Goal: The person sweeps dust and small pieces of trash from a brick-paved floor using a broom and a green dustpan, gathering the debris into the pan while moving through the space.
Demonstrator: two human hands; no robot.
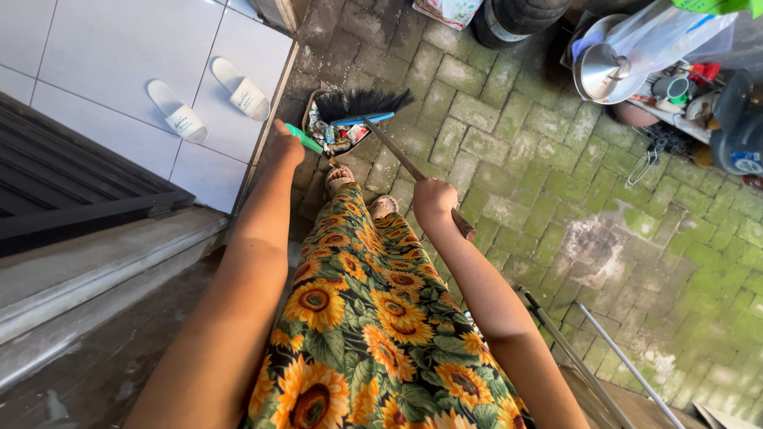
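My left hand (284, 144) grips the green handle (306, 139) of a dark dustpan (327, 129) that rests on the brick paving and holds mixed litter. My right hand (433, 200) is closed around the brown wooden stick (405, 163) of a broom. Its black bristles (362, 103) lie across the dustpan's mouth, under a blue band. Below my arms I see a sunflower-print skirt (373, 318) and my two feet (358, 191) just behind the dustpan.
Two white slippers (211, 99) lie on the white tiled step at the left, beside a dark grille. At the upper right stand a metal pot lid (600, 71), plastic bags and kitchen clutter. Two thin metal rods (588, 349) lean at the lower right. Mossy paving spreads right.
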